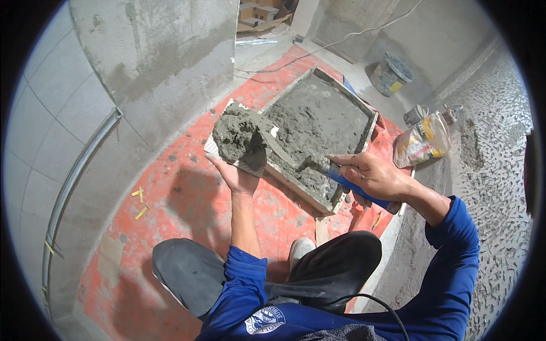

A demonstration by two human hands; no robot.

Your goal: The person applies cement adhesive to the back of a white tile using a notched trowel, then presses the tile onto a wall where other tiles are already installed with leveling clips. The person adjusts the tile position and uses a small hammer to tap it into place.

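My left hand point(238, 177) supports a flat piece with a pale ribbed edge, likely a tile point(211, 146), from beneath; most of its fingers are hidden under it. A thick heap of wet grey mortar point(233, 133) covers its top. My right hand point(372, 176) is wrapped round the blue handle of a trowel point(273, 146), whose blade lies against the heap's right side. Just beyond, a shallow tray with low wooden sides point(301, 189) holds more mortar point(318, 113), rough on the near left and smoother toward the far right.
Red sheeting point(187, 227) spattered with mortar covers the floor, with yellow scraps point(141, 212) at left. A bucket point(391, 74) and a torn white-and-yellow container point(422, 142) stand right of the tray. A tiled wall point(57, 96) rises at left; a rough mortared surface point(489, 170) lies at right.
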